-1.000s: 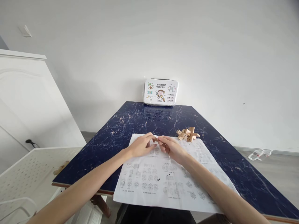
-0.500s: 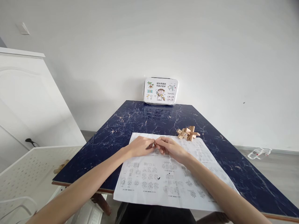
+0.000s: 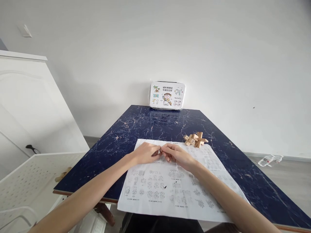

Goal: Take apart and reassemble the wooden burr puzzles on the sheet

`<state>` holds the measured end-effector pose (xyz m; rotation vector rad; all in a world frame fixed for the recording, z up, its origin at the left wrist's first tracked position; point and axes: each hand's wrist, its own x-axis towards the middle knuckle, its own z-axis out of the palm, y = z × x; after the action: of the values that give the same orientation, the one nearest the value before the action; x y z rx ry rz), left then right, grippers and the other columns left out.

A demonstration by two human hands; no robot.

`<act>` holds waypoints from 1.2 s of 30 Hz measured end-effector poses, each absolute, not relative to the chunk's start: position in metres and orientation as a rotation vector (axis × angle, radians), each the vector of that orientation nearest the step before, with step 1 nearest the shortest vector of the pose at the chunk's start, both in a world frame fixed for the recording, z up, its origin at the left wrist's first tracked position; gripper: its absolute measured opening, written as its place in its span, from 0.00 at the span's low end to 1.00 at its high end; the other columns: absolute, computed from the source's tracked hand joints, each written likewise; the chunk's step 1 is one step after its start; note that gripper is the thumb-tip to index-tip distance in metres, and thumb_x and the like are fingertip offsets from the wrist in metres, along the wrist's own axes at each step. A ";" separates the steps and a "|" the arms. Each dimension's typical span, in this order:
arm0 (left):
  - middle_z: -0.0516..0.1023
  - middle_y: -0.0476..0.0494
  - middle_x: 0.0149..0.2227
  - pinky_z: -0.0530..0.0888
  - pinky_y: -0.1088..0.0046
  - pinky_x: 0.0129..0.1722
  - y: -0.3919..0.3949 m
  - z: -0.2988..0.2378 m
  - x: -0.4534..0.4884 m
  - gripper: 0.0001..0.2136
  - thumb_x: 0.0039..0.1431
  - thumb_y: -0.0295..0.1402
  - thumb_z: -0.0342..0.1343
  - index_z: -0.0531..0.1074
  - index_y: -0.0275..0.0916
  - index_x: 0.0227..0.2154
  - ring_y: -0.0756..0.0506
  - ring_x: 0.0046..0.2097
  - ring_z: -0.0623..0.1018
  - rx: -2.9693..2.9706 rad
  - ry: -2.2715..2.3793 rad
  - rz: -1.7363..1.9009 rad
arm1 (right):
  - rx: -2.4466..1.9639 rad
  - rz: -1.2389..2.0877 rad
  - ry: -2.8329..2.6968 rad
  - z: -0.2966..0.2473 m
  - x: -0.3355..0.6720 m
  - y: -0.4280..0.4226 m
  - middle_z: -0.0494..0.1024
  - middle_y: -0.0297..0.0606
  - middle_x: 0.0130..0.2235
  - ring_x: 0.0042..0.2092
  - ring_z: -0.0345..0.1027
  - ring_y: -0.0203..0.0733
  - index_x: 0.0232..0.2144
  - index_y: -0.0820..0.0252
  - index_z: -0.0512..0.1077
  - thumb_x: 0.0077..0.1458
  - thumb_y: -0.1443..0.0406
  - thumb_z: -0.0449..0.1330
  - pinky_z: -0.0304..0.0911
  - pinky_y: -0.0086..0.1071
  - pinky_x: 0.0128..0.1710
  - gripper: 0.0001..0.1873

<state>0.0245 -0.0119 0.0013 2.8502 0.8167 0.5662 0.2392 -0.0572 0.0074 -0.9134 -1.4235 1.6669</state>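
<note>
My left hand (image 3: 147,152) and my right hand (image 3: 177,154) meet fingertip to fingertip over a white printed instruction sheet (image 3: 170,187) on the dark blue marble table (image 3: 136,126). Both hands have their fingers curled in a pinch. What they pinch is hidden between the fingertips and too small to name. A cluster of interlocked wooden puzzle pieces (image 3: 195,139) lies on the table just beyond the sheet's far right corner, a short way from my right hand.
A white tin with cartoon travel pictures (image 3: 167,95) leans against the wall at the table's far edge. A white perforated rack (image 3: 29,174) stands left of the table, a white cabinet (image 3: 26,103) behind it. A clear plastic bottle (image 3: 269,160) lies on the floor at the right.
The hands have drawn slightly closer together and a little toward me; a small wooden piece seen at the fingertips a second ago is now hidden between them.
</note>
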 end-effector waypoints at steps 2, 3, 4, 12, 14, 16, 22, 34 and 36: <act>0.74 0.50 0.23 0.61 0.73 0.26 -0.012 0.002 0.025 0.11 0.69 0.35 0.53 0.77 0.39 0.33 0.49 0.24 0.72 2.851 0.812 0.564 | -0.919 1.668 -1.425 0.007 0.239 -0.057 0.69 0.31 0.30 0.28 0.59 0.33 0.28 0.58 0.70 0.54 0.44 0.69 0.54 0.32 0.30 0.25; 0.73 0.50 0.23 0.61 0.73 0.26 -0.012 0.002 0.025 0.11 0.69 0.35 0.53 0.76 0.39 0.32 0.49 0.24 0.72 2.851 0.809 0.563 | -0.922 1.668 -1.425 0.007 0.240 -0.057 0.69 0.31 0.30 0.28 0.59 0.33 0.28 0.58 0.70 0.54 0.45 0.69 0.54 0.32 0.30 0.25; 0.73 0.50 0.23 0.61 0.73 0.26 -0.012 0.002 0.025 0.11 0.69 0.35 0.53 0.76 0.39 0.32 0.49 0.24 0.72 2.852 0.807 0.563 | -0.925 1.668 -1.425 0.008 0.240 -0.057 0.70 0.31 0.30 0.28 0.59 0.33 0.28 0.58 0.70 0.54 0.45 0.69 0.54 0.32 0.30 0.24; 0.73 0.51 0.23 0.62 0.73 0.26 -0.011 0.001 0.025 0.12 0.69 0.36 0.53 0.74 0.39 0.30 0.50 0.24 0.72 2.842 0.786 0.594 | -0.930 1.662 -1.427 0.013 0.239 -0.059 0.70 0.31 0.30 0.28 0.59 0.33 0.28 0.58 0.70 0.53 0.45 0.69 0.55 0.32 0.30 0.25; 0.74 0.50 0.23 0.62 0.73 0.26 -0.011 0.001 0.025 0.13 0.69 0.36 0.53 0.73 0.39 0.28 0.50 0.24 0.72 2.848 0.792 0.587 | -0.931 1.662 -1.426 0.013 0.239 -0.060 0.70 0.31 0.30 0.28 0.60 0.33 0.28 0.58 0.70 0.53 0.45 0.69 0.56 0.32 0.30 0.25; 0.74 0.50 0.23 0.62 0.73 0.26 -0.010 0.001 0.025 0.12 0.69 0.36 0.53 0.73 0.39 0.28 0.50 0.25 0.73 2.842 0.789 0.588 | -0.941 1.658 -1.426 0.014 0.239 -0.060 0.70 0.31 0.30 0.28 0.60 0.33 0.28 0.59 0.70 0.53 0.45 0.69 0.56 0.32 0.30 0.25; 0.74 0.51 0.23 0.62 0.72 0.26 -0.011 0.001 0.025 0.12 0.69 0.36 0.53 0.73 0.39 0.29 0.49 0.24 0.73 2.815 0.780 0.606 | -0.956 1.652 -1.428 0.014 0.239 -0.061 0.70 0.30 0.30 0.28 0.59 0.33 0.28 0.58 0.70 0.53 0.45 0.70 0.56 0.33 0.30 0.25; 0.74 0.51 0.24 0.61 0.73 0.26 -0.011 0.002 0.025 0.10 0.68 0.33 0.53 0.73 0.39 0.30 0.49 0.25 0.73 2.840 0.794 0.567 | -0.940 1.640 -1.458 0.012 0.240 -0.059 0.69 0.30 0.28 0.28 0.59 0.33 0.27 0.58 0.69 0.55 0.45 0.68 0.55 0.33 0.30 0.25; 0.75 0.51 0.24 0.61 0.73 0.27 -0.011 0.003 0.025 0.10 0.68 0.33 0.53 0.73 0.39 0.30 0.49 0.25 0.73 2.846 0.796 0.562 | -0.936 1.642 -1.456 0.013 0.240 -0.060 0.69 0.31 0.29 0.28 0.59 0.33 0.27 0.58 0.69 0.55 0.45 0.68 0.55 0.33 0.30 0.25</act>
<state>0.0250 -0.0110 0.0027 2.8457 0.7955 0.5622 0.2397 -0.0599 0.0130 -0.9360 -1.4561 1.6416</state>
